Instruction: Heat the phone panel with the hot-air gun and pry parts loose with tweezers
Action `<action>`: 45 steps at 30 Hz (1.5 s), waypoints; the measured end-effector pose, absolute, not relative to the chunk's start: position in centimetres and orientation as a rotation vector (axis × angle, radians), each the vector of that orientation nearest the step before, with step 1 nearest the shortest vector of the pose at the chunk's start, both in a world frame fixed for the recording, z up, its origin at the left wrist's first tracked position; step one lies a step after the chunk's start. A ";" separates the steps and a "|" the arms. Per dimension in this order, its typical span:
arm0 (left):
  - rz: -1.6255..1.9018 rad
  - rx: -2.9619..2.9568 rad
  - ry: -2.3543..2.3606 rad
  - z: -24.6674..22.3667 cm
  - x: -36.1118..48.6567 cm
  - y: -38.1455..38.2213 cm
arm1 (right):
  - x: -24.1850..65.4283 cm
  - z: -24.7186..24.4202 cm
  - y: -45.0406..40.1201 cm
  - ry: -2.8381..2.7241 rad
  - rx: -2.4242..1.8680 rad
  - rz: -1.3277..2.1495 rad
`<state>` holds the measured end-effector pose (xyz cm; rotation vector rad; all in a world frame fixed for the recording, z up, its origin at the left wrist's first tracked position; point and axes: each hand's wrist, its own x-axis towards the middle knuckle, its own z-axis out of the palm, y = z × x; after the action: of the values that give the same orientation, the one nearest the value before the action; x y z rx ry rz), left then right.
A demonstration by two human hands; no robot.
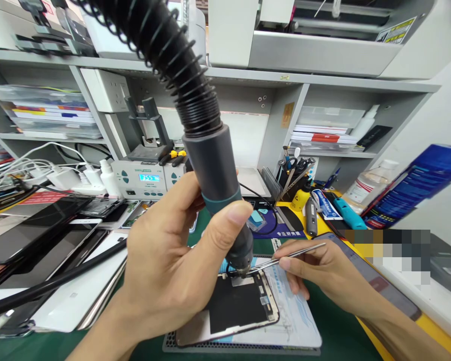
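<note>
"Gripping one hot-air handpiece (216,160), the left hand (173,255) is wrapped firmly round its barrel, thumb pressed along the side."

"And the other hand?"

"Just beyond, the right hand (319,281) pinches one pair of tweezers (304,250) between thumb and fingers, the lower fingers loosely curled. The tips reach in beside the nozzle (242,260), at the far edge of one dark phone panel (240,306). (Whether they touch it, I can't tell; the nozzle crowds that spot.)"

"What's under the panel?"

"One white printed sheet (298,316), with one perforated grey mat (300,352) beneath. The left hand hides part of the panel."

"Which step is this?"

"Warming that edge to loosen something, I'd judge. The next move calls for even heat and a light, shallow lift from the tweezers."

"Farther back?"

"One yellow bottle (300,198), one clear bottle (368,185), one grey station (133,188) whose single lit display (149,177) seems to read 355, then one shelf unit (304,98)."
</note>
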<state>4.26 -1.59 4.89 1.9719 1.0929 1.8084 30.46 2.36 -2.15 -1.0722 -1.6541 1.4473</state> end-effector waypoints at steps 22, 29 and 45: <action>1.777 1.987 1.128 4.9 4.4 -1.6 | 30.4 -2.1 2.3 -1.638 -1.051 1.462; 1.783 1.990 1.148 4.9 4.3 -1.7 | 30.4 -2.1 2.3 -1.634 -1.047 1.458; 1.792 1.993 1.150 4.9 4.4 -1.8 | 30.4 -2.2 2.3 -1.642 -1.046 1.453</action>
<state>4.42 -1.77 4.86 1.9927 1.1501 1.7923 30.38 2.33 -2.18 -1.0457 -1.6417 1.4532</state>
